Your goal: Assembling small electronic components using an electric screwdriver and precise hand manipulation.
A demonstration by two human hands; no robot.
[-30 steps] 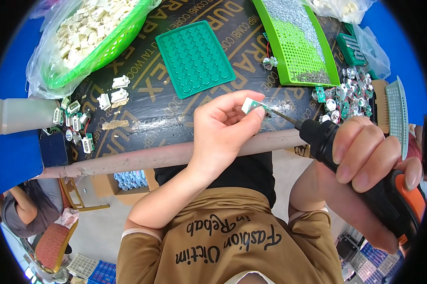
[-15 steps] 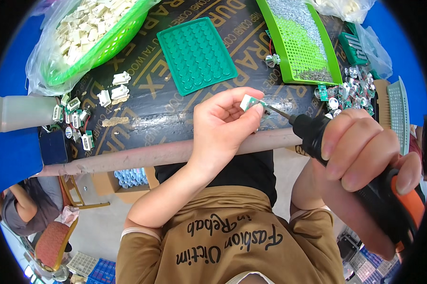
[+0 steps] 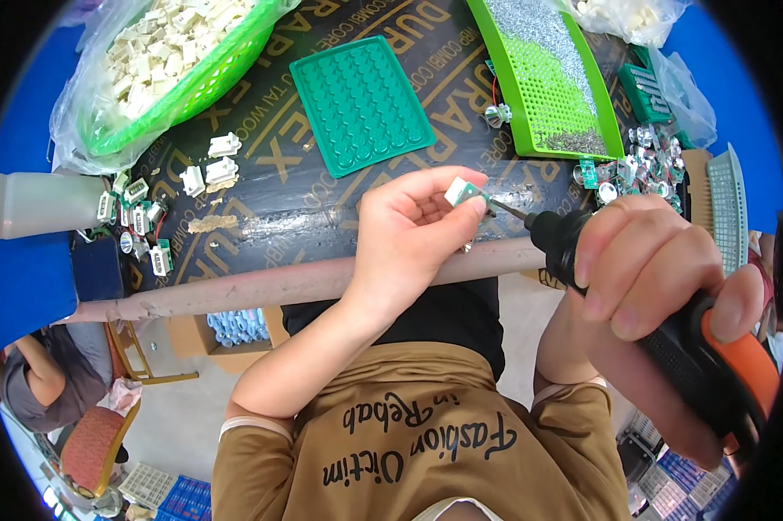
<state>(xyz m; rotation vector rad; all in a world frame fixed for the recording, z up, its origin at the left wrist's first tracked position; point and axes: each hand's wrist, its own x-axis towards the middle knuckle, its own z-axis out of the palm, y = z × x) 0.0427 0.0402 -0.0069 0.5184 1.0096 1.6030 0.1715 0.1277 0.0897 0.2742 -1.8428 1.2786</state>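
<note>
In the head camera's view, a person's left hand [image 3: 409,230] has its grip closed on a small white-and-green part [image 3: 461,192] above the near edge of the tabletop [image 3: 279,227], thumb and fingers covering much of it. The right hand [image 3: 661,269] grips a black-and-orange power screwdriver [image 3: 682,354], its thin bit [image 3: 508,209] aimed at the part, whether touching too fine to tell; fingers mask the tool's middle. Beyond, a green basket [image 3: 209,91] and a lime-green tray [image 3: 516,117] are cut off at the upper edge.
</note>
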